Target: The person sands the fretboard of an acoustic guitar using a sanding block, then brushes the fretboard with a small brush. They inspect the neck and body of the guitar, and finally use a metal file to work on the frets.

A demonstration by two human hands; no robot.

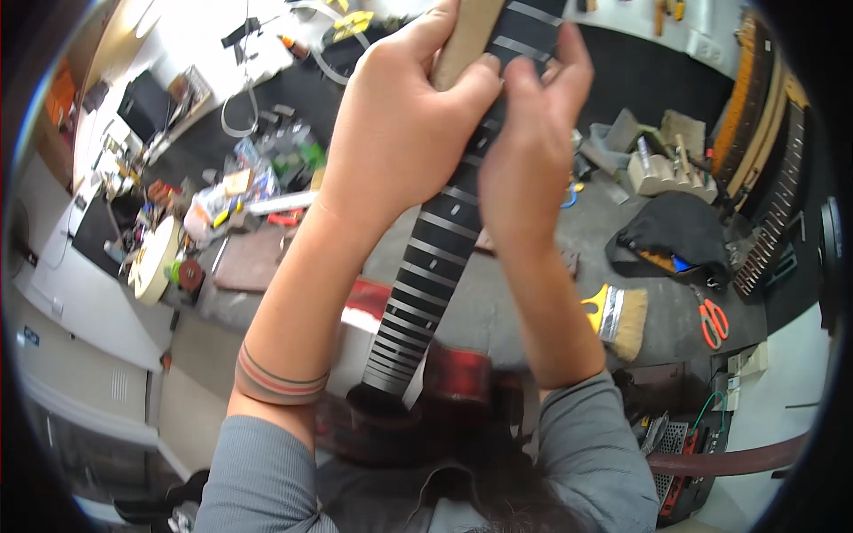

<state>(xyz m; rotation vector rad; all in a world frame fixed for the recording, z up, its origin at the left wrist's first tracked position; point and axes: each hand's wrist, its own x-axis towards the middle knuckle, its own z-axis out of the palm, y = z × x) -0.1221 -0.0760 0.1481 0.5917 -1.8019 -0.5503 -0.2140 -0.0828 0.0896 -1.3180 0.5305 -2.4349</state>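
Note:
A guitar neck [430,258] slants up from the lower middle to the top edge. Its dark fingerboard carries pale cross strips and small light inlays. Below it shows part of a dark red guitar body [458,373], blurred, with a white scrap [418,380] at the fingerboard's end. My left hand [404,115] is closed on a flat beige piece, apparently wood [466,43], beside the neck; the thumb reaches over the fingerboard. My right hand [533,147], slightly blurred, is at the neck's right side, thumb over the fingerboard and fingers apart.
On the dark workbench [484,306] lie a yellow-handled brush [622,320], orange-handled scissors [713,322] and a black pouch [671,235]. More guitar necks [771,209] lean at the right. Tools and bags [240,191] clutter the left; a brown hose [729,459] crosses the lower right.

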